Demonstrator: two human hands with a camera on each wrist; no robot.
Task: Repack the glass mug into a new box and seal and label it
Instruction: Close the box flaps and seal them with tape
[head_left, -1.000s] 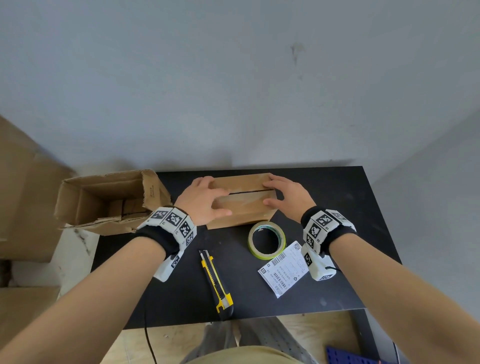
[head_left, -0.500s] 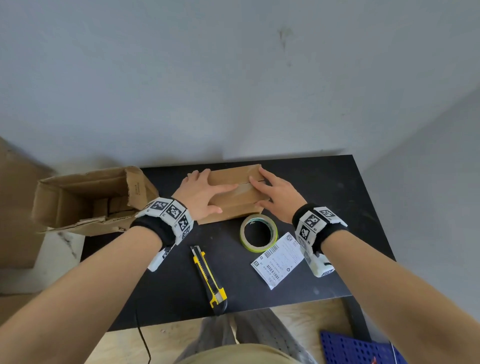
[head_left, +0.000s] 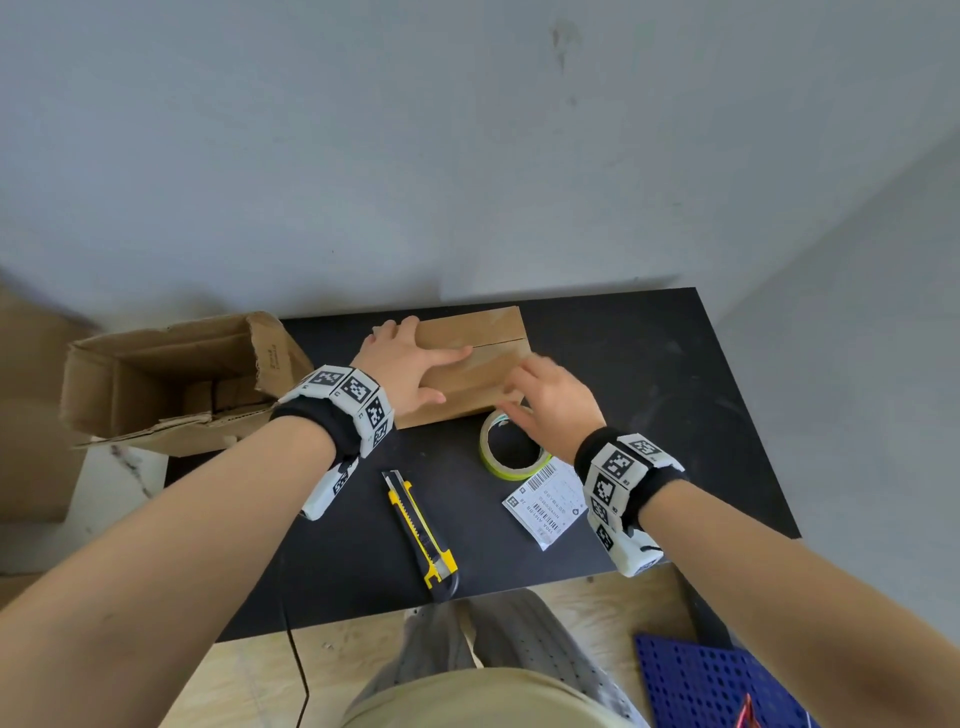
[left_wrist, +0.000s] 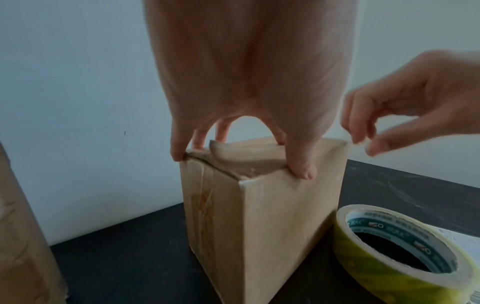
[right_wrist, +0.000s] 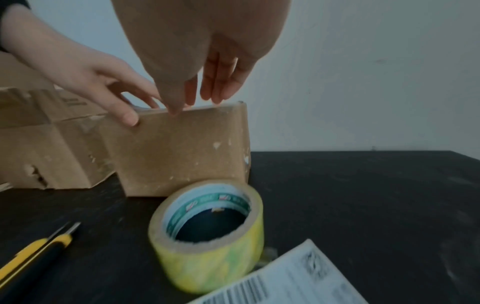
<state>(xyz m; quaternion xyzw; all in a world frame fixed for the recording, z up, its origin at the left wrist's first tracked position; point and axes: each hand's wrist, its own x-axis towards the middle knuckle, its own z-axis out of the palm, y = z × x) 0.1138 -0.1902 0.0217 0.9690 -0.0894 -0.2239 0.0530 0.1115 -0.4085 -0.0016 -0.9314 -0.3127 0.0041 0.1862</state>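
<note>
You are looking down at a black counter (head_left: 649, 374) set against a pale wall. On it stand two cardboard boxes. One small closed box (head_left: 483, 374), the task's box, sits at about 12 o'clock from you, near the counter's far edge, its two top flaps meeting in one seam. The glass mug cannot be seen. One larger open box (head_left: 171, 384) lies tipped on its side at about 10 o'clock, hanging over the counter's left edge.

Your left hand (head_left: 405, 369) lies flat on top of the small box; its fingers (left_wrist: 179, 148) are spread and pressing the flaps down, the thumb hooked over the near edge. Your right hand (head_left: 550, 405) hovers just off the box's near right corner, above the tape, holding nothing; its fingers (right_wrist: 215, 82) are loosely bent and released, blurred in all three views.

One roll of yellow-green tape (head_left: 511, 447) lies flat just in front of the small box, at about 1 o'clock; whether they touch is unclear. One white shipping label (head_left: 548, 501) with barcodes lies just nearer you than the roll, one corner at the roll's edge. One yellow and black utility knife (head_left: 421, 530) lies at 6 o'clock from the small box, well apart from it, its length pointing away from you.
</note>
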